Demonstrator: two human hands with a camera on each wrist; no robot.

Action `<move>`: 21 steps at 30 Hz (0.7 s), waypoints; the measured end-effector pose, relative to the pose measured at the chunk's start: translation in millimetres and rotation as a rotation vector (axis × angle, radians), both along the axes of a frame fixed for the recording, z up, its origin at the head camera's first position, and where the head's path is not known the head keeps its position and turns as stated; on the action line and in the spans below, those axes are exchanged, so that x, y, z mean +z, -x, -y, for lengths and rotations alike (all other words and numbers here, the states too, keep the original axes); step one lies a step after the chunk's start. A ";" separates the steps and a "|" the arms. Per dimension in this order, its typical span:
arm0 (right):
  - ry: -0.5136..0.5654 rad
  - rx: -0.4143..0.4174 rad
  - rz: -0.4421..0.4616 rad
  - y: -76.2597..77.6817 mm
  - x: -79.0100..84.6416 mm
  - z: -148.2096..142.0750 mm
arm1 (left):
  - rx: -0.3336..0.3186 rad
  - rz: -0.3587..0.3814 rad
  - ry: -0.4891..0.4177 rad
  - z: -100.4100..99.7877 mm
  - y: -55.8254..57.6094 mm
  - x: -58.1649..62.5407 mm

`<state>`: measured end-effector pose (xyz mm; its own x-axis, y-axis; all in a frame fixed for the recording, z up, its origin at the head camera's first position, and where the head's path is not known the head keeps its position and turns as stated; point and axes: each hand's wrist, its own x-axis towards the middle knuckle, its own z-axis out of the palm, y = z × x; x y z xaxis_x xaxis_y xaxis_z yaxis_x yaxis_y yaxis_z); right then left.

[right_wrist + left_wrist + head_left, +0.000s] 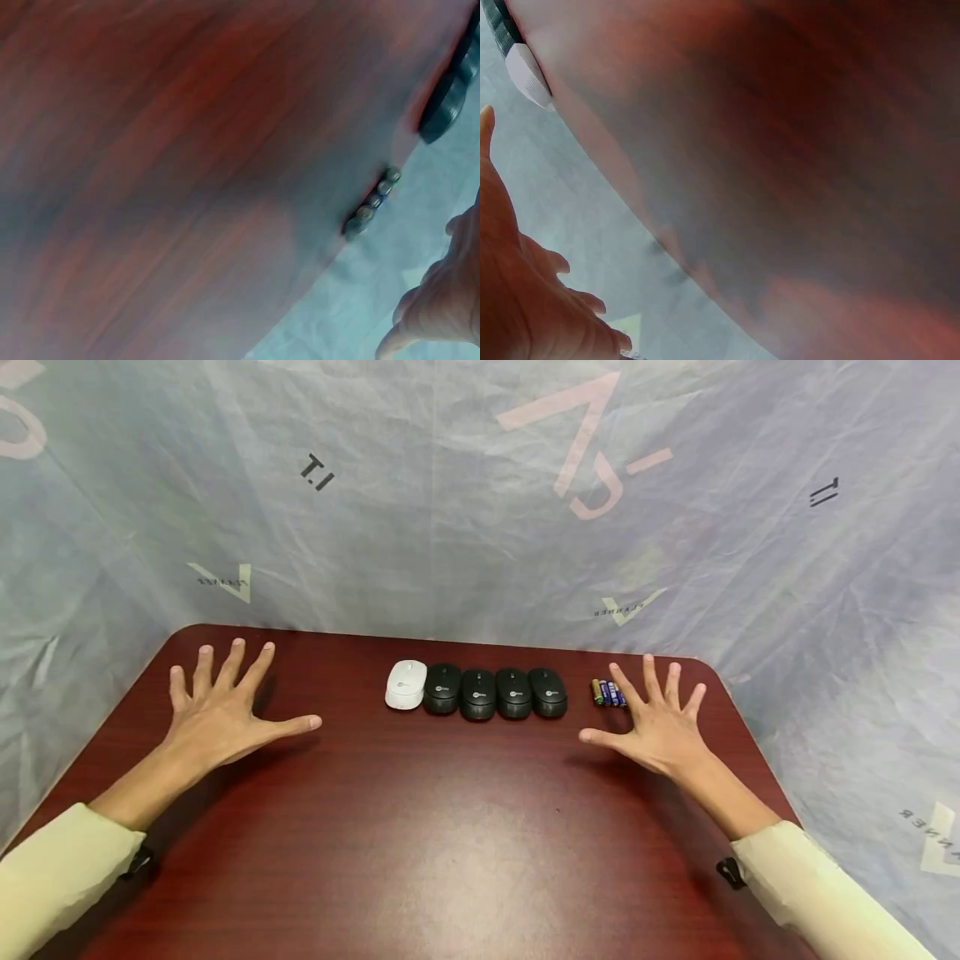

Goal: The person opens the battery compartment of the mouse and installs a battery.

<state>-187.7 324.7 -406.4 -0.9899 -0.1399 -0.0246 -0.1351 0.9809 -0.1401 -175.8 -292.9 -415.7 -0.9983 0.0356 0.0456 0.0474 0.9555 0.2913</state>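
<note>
Fingers spread wide, my left hand (217, 718) hovers over the left side of the table and holds nothing. My right hand (660, 727), also spread and holding nothing, hovers on the right, its index finger overlapping a group of batteries (606, 692) in the head view. Between the hands, a white computer mouse (406, 685) heads a row of several black computer mice (478, 695), set side by side. The white mouse (529, 76) shows at the left wrist view's edge. In the right wrist view the batteries (373, 201) lie in a line near a black mouse (445, 109).
The dark red wooden table (420, 827) has rounded far corners. Behind it and at both sides hangs a grey printed sheet (450, 527). Black straps (731, 872) show under the cuffs of the pale sleeves (825, 885).
</note>
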 end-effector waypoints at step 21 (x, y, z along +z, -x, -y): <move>0.055 0.282 -0.037 15.2 -7.9 108.1 | -0.209 -0.001 0.010 -53.9 18.0 0.3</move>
